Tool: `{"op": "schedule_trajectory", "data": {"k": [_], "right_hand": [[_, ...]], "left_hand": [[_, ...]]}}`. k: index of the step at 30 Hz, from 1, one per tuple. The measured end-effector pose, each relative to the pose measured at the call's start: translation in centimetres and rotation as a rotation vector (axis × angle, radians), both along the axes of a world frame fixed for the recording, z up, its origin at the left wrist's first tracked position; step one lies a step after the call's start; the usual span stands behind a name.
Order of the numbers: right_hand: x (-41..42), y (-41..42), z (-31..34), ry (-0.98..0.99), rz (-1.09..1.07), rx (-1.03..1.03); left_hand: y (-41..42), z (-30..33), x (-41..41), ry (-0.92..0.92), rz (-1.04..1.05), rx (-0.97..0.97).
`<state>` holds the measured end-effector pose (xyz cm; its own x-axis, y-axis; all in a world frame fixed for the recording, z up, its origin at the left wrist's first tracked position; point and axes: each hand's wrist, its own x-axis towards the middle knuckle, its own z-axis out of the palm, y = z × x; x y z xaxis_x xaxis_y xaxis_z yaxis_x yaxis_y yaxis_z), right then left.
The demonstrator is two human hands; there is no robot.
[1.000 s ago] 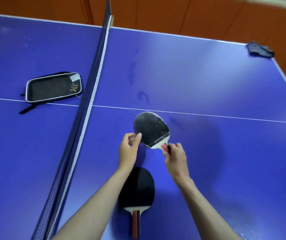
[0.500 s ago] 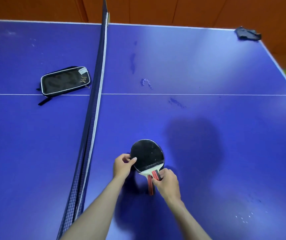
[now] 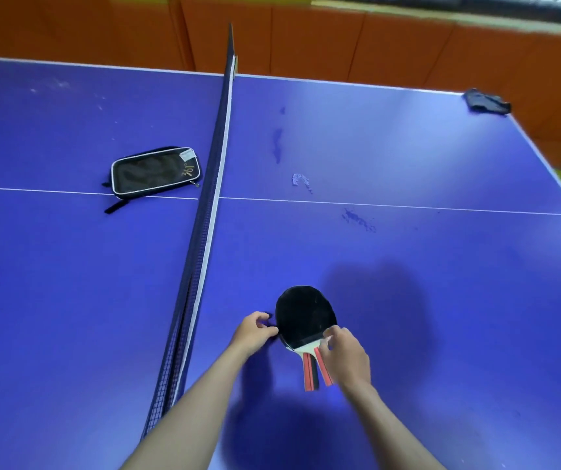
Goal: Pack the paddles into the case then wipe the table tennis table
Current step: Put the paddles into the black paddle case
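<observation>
Two stacked paddles (image 3: 306,318) are pinched at the blade's left edge by the left hand (image 3: 254,334) and gripped near the handles by the right hand (image 3: 346,354). "361°" is printed on the case (image 3: 155,171), lying far beyond the left hand.

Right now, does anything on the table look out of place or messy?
Yes. Smudges mark the table right of the net: one streak, a whitish patch and a dark splatter. The stacked paddles sit askew, handles splayed.
</observation>
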<state>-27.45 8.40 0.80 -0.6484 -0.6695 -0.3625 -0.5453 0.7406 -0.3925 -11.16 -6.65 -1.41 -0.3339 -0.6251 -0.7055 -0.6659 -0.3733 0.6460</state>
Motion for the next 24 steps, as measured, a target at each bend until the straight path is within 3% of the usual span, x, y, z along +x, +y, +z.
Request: {"op": "schedule_trajectory", "data": {"k": [11,24], "right_hand": [[5.0,-11.1,4.5,0.072,0.393,-0.018],[8.8,-27.6,0.2,0.07,0.569,0.054]], "left_hand": [[-9.2,4.5,6.6,-0.195,0.025,-0.36],[-25.9,0.2,11.7,-0.173,0.473,-0.416]]}}
